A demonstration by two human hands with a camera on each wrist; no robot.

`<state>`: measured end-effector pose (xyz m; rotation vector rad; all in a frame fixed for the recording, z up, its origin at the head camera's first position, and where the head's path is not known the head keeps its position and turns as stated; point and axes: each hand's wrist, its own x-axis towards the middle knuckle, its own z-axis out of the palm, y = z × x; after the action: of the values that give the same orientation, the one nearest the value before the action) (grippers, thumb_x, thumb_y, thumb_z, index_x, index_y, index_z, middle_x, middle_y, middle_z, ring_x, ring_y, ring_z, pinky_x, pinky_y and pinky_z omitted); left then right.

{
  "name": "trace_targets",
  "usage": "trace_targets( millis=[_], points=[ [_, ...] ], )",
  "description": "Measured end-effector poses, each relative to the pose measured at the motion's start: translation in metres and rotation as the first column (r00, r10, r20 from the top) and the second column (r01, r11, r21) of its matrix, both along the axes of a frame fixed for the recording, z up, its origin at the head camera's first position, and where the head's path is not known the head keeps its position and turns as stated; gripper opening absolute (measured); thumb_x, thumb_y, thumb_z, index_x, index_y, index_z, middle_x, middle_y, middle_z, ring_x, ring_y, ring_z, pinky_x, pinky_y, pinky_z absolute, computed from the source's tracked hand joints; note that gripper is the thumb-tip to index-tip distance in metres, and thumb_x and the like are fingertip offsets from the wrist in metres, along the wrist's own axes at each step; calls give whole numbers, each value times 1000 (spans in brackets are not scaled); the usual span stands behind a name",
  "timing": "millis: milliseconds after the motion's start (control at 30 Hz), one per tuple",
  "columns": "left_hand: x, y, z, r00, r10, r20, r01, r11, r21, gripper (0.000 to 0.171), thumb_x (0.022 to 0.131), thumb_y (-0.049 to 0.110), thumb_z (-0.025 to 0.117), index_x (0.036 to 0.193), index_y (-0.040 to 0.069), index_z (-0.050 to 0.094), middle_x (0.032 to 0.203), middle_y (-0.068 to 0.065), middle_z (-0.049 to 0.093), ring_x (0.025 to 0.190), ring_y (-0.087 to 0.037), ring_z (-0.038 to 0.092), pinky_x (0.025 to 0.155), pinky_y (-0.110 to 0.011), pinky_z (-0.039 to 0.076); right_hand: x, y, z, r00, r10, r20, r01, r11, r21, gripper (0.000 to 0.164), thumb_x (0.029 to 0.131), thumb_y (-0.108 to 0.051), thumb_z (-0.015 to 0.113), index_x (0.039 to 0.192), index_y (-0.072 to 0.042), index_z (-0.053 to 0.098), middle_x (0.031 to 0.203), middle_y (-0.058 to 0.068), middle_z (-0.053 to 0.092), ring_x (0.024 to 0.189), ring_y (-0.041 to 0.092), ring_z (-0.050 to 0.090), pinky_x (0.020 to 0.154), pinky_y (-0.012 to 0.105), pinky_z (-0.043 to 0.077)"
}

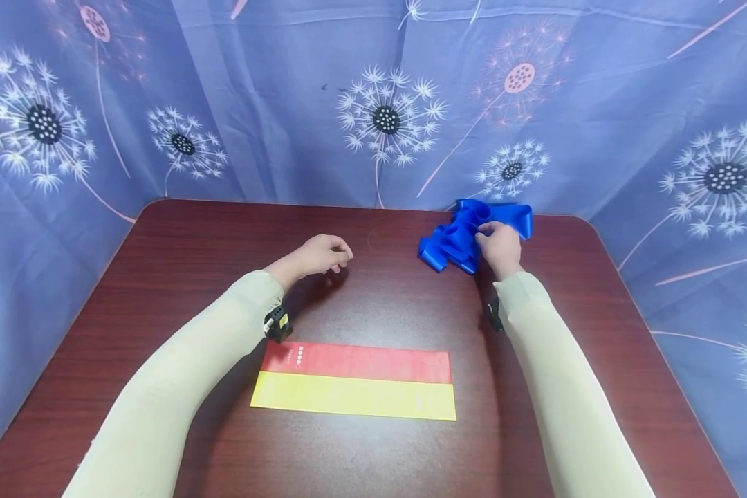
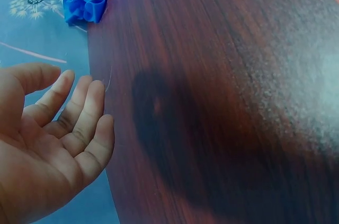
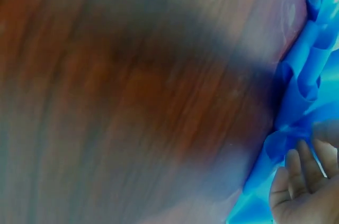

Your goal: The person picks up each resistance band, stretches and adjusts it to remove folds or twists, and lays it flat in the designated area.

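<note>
Dark-red table (image 1: 361, 304): at its far right, I see the right hand (image 1: 501, 250) pinching the blue band (image 1: 463, 238); left hand (image 1: 319, 256) loose, empty. Bunched like that, it could tangle if pulled fast.

- Mid-frame: open tabletop (image 1: 389, 304) between left hand (image 1: 319, 256) and right hand (image 1: 501, 249).
- Upper right: crumpled blue band (image 1: 451, 243) in the way.
- Lower centre: flat red band (image 1: 373, 363), yellow band (image 1: 355, 394).
- Top: curtain (image 1: 274, 104) bars passage.

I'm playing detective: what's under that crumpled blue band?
Brown tabletop shows right up to the near side of the blue band. Whatever lies directly beneath its folds is covered, so I can't tell.
</note>
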<state>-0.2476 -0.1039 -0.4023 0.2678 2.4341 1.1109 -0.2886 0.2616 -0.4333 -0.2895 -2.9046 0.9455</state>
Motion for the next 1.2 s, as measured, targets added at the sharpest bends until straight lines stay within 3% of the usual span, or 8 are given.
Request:
trace_targets(
  millis=[133,233,433,633,800,967,1067,1200],
  points=[
    [0,-3,0,1000,-14,-6,14,1000,-15,29,102,15,53,122,-3,65,105,-17,70,84,-14,65,62,-21,44,0,-2,4,997,6,-75,-6,1000,-4,34,103,-18,52,123,4,68,131,26,67,123,45,61,107,55,47],
    [-1,-6,2,1000,-14,-17,13,1000,-9,30,101,15,52,121,-3,64,102,-15,70,83,-14,65,62,-21,44,4,-3,13,993,52,-108,-54,998,-13,32,103,-17,52,120,5,68,127,27,69,116,44,63,104,54,48],
    [-1,-9,12,999,13,-32,-11,999,48,29,101,13,53,121,-5,63,100,-16,69,80,-12,64,63,-23,45,17,-10,52,969,217,-115,-216,976,23,30,104,-17,53,119,3,68,114,26,71,92,35,60,84,42,46],
    [3,-2,30,998,13,-68,-6,995,102,27,102,15,55,120,-2,65,113,-23,70,89,-17,68,68,-25,50,31,-21,93,939,331,-92,-328,944,47,29,100,-17,53,115,1,70,113,24,71,89,30,59,82,38,45],
    [8,6,43,996,2,-91,11,990,138,25,102,16,57,120,3,68,111,-17,71,91,-15,66,74,-28,52,44,-30,120,922,386,-41,-387,921,-31,29,99,-18,52,114,-1,71,112,20,70,89,25,57,81,35,43],
    [14,15,47,990,-37,-139,65,977,204,31,101,17,61,129,5,67,120,-15,72,101,-18,66,90,-40,56,55,-40,135,879,477,9,-466,862,-200,32,102,-22,54,122,-3,71,133,20,67,113,25,58,88,33,46],
    [19,24,50,981,-88,-175,132,957,257,39,100,17,63,138,6,61,137,-15,66,121,-25,65,107,-45,51,62,-49,138,842,538,31,-508,812,-287,33,103,-22,56,126,-3,69,136,19,66,112,22,60,87,30,49],
    [26,37,54,962,-167,-216,229,923,309,50,100,18,65,147,8,53,150,-13,57,141,-32,53,119,-48,41,68,-63,135,806,590,54,-544,773,-328,33,102,-22,60,129,-3,69,135,18,66,104,13,63,85,25,52]
  ],
)
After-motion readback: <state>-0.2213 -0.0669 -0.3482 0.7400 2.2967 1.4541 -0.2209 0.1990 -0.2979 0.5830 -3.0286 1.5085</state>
